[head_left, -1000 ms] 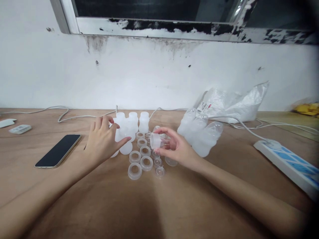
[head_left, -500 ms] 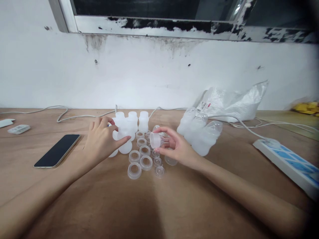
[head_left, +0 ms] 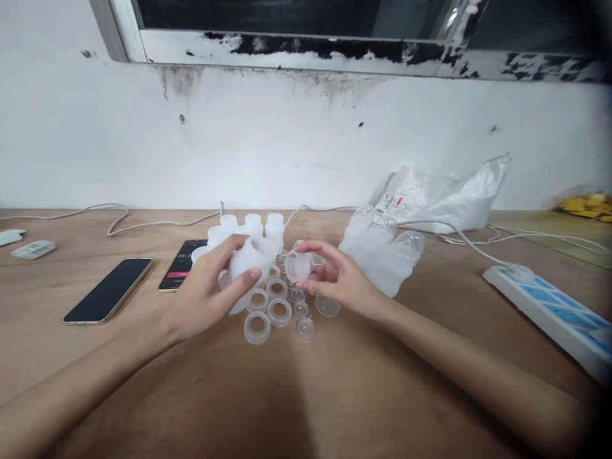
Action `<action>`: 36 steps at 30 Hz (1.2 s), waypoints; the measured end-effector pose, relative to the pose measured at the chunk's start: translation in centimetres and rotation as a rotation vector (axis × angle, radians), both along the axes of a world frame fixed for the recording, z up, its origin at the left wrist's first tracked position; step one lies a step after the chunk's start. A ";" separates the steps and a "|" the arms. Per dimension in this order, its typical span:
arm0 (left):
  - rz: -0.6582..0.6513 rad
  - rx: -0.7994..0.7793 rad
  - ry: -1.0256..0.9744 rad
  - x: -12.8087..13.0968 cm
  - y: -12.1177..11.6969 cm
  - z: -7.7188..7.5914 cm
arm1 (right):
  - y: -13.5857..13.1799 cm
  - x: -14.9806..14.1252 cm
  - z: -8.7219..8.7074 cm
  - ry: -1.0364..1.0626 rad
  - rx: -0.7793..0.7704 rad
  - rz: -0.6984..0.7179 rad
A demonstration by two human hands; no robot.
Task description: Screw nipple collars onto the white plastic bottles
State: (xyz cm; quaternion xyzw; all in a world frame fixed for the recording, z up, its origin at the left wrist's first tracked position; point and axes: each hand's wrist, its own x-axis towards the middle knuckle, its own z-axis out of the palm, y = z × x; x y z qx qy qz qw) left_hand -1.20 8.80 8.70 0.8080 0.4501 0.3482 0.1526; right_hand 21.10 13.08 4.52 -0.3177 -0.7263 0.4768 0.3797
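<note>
My left hand (head_left: 205, 296) is closed around a frosted white baby bottle (head_left: 247, 258), tilted with its open neck up and to the right. In my right hand (head_left: 347, 280) a translucent collar ring (head_left: 298, 266) with a clear nipple is pinched, its open side facing the bottle; the two stay apart. Behind the held bottle stand more white bottles (head_left: 275, 229), partly hidden by it. Between my hands lie several loose collar rings (head_left: 257, 327) and clear nipples (head_left: 305, 329). A clear round cap (head_left: 327, 306) rests under my right hand.
Bottles with clear tops (head_left: 382, 255) lie grouped at the right, before a plastic bag (head_left: 449, 194). A power strip (head_left: 549, 312) sits far right, with cables along the wall. Two phones, one dark (head_left: 109, 291) and one lit (head_left: 184, 264), lie at the left.
My left hand has taken a bottle from the group and brought it nearer, uncovering the lit phone. My right hand has turned the collar ring's open side more into view.
</note>
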 end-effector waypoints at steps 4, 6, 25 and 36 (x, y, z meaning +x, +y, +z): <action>-0.118 -0.142 0.032 0.3 0.6 -1.2 | -0.3 -0.1 0.3 -0.025 0.013 0.009; -0.167 -0.193 0.061 0.2 0.7 -1.7 | -0.4 -0.2 0.5 -0.046 0.023 0.011; -0.225 -0.257 0.163 -0.4 1.0 -1.9 | -0.7 -0.2 0.5 -0.164 0.187 0.012; -0.323 -0.623 -0.112 -0.4 1.3 -1.0 | -0.5 0.0 0.3 -0.146 0.446 0.076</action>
